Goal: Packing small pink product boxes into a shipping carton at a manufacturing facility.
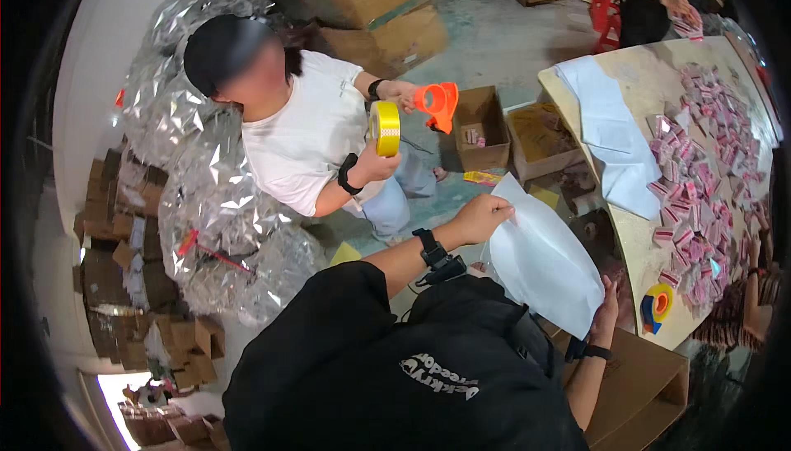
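Your left hand (480, 217) pinching the top edge of a white sheet (544, 260) at frame centre, your right hand (607, 309) gripping its lower right edge, co-worker upper centre holding yellow tape roll (385, 128) and orange dispenser (438, 103), pink packets (700, 171) on the table (638, 80) at right.

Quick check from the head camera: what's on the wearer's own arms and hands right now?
Both hands, left hand and right hand, are bare, no gloves. Each wrist carries a black strap-on band: left wristband, right wristband. Forearms are uncovered; a black short-sleeved top ends above the elbows.
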